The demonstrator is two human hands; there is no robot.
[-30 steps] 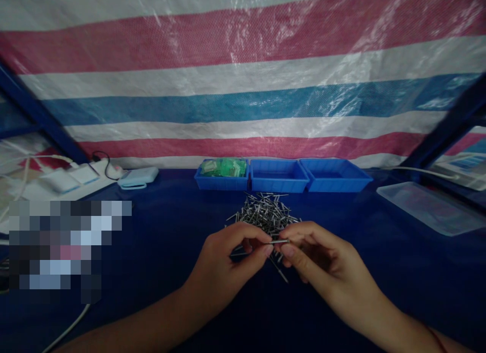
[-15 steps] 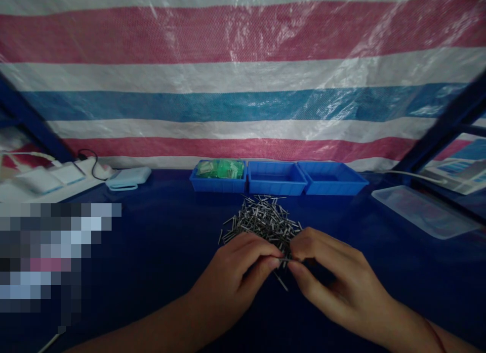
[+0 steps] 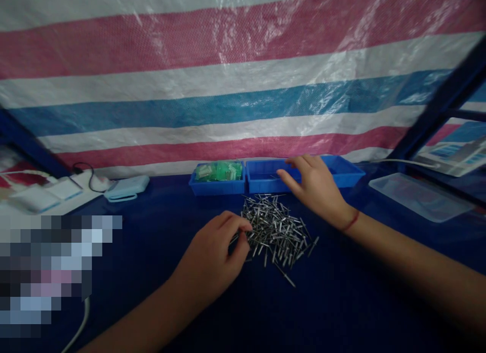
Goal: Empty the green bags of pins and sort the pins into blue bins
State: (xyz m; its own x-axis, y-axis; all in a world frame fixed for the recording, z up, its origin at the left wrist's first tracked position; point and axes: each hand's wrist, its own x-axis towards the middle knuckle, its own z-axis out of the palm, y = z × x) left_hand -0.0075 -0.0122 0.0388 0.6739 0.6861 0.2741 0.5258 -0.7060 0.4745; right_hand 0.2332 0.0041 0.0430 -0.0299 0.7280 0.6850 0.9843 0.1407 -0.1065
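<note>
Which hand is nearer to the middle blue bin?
Right. The right hand is at the right end of the middle blue bin; the left hand is farther off, by the left edge of the metal pile.

Left forearm (image 3: 140, 312): ours, slanting up from the bottom edge toward the middle.
Left hand (image 3: 216, 249): we hold it back upward, fingers curled, index and thumb tips close; whether they meet, we cannot tell.
Right forearm (image 3: 410, 257): ours, slanting in from the right edge.
Right hand (image 3: 319, 188): we reach it farther forward, thumb spread from the fingers.
</note>
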